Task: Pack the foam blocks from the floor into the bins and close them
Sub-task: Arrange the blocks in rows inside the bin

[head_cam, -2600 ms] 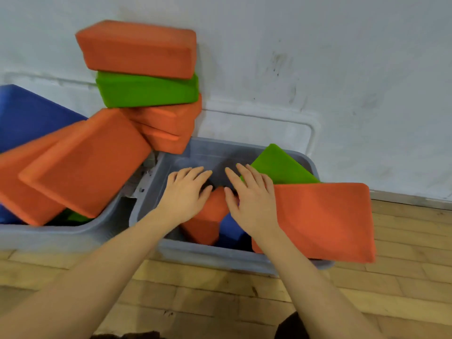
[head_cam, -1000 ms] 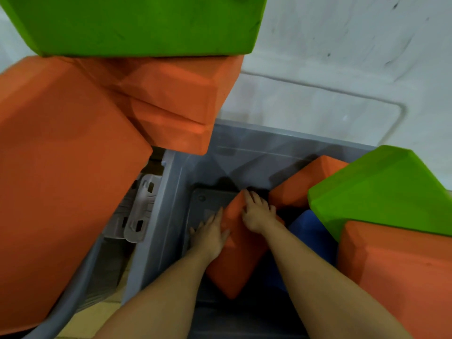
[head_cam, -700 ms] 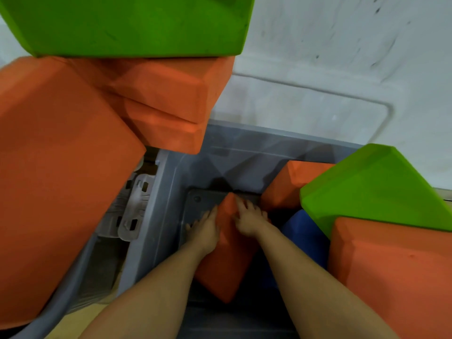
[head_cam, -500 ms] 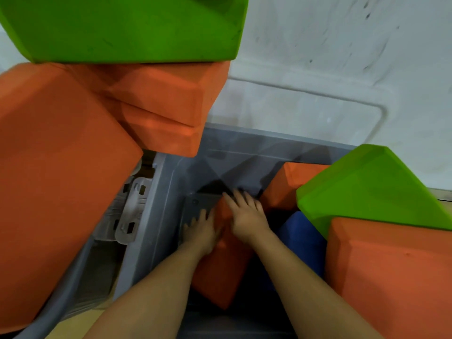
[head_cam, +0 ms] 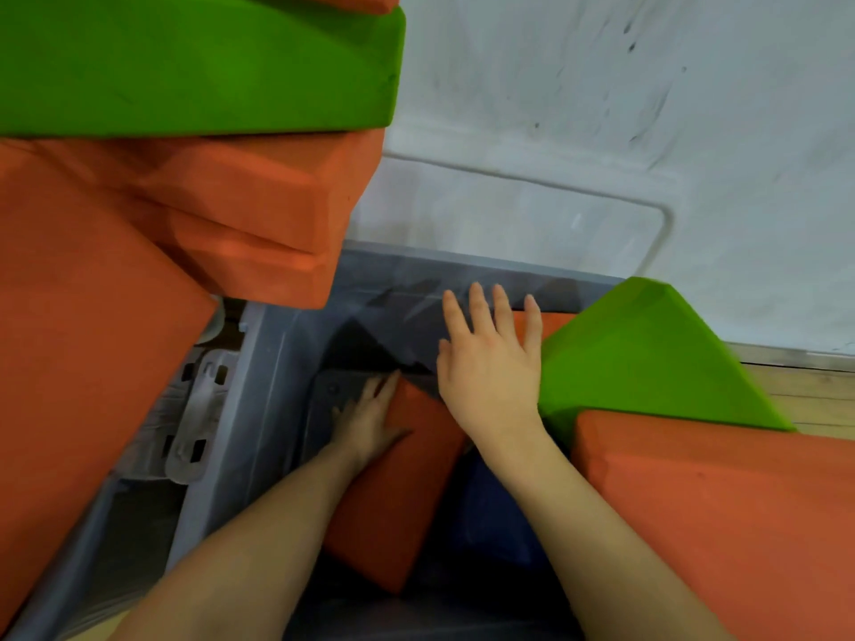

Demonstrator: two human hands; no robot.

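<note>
I look down into a grey bin. An orange foam block lies tilted inside it. My left hand rests flat on that block's upper left edge, deep in the bin. My right hand hovers above the block with fingers spread and straight, holding nothing. A blue block lies under my right forearm. A green block and a large orange block stick out of the bin's right side.
At the left a stack overhangs the bin: a green block on two orange blocks, with a big leaning orange block beside them. A second grey bin's latch shows below. White wall behind, wooden floor at right.
My right hand has lifted off the orange block and moved up and right with its fingers spread. My left hand stays on the block. The camera has drawn closer to the bin.
</note>
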